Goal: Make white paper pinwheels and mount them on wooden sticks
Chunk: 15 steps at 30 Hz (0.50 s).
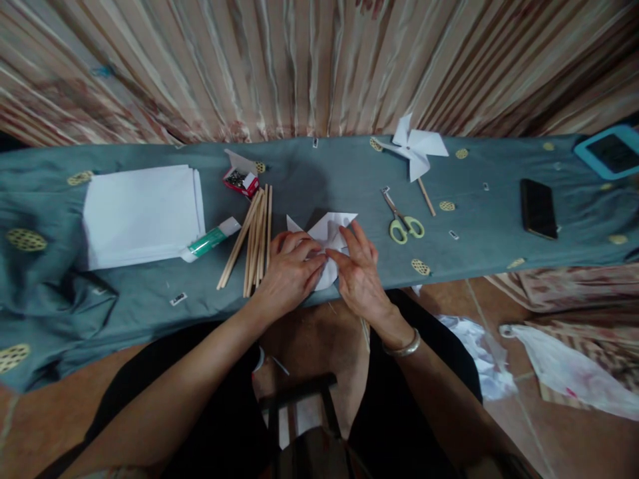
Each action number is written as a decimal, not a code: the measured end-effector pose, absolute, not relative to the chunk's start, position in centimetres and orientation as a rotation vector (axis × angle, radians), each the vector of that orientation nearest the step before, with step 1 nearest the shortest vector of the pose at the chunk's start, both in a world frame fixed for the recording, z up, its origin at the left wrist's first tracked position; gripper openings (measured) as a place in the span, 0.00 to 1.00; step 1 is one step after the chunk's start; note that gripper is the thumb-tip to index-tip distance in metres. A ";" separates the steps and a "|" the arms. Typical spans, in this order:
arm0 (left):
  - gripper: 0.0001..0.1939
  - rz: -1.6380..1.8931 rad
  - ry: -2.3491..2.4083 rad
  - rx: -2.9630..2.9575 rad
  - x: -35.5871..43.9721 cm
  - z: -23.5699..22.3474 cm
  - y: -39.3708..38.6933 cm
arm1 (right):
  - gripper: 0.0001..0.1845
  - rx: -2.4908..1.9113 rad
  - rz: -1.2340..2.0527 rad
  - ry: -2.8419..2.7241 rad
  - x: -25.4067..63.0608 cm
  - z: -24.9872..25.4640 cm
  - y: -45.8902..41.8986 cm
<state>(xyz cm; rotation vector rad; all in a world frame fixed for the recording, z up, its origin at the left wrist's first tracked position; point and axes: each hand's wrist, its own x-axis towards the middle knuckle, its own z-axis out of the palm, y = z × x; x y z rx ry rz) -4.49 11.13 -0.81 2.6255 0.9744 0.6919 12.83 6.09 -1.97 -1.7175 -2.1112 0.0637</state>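
Note:
A white folded paper piece (329, 229) lies at the near edge of a table covered in teal cloth (319, 173). My left hand (292, 269) presses on its left side with the fingers curled onto the folds. My right hand (359, 269) pinches the paper's right side, index finger stretched along a flap. A bundle of wooden sticks (252, 239) lies just left of my left hand. Green-handled scissors (403, 223) lie to the right of the paper.
A stack of white sheets (142, 213) and a glue tube (210, 241) lie at the left. A red pin box (240, 178) sits behind the sticks. A finished paper pinwheel (414, 152), a black phone (538, 207) and a blue tablet (612, 152) are at the right. Curtains hang behind.

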 end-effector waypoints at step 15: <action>0.13 0.632 0.961 2.670 -4.0 -1.1 11.2 | 0.22 -1.727 0.088 -2.088 12.9 -2.1 5.8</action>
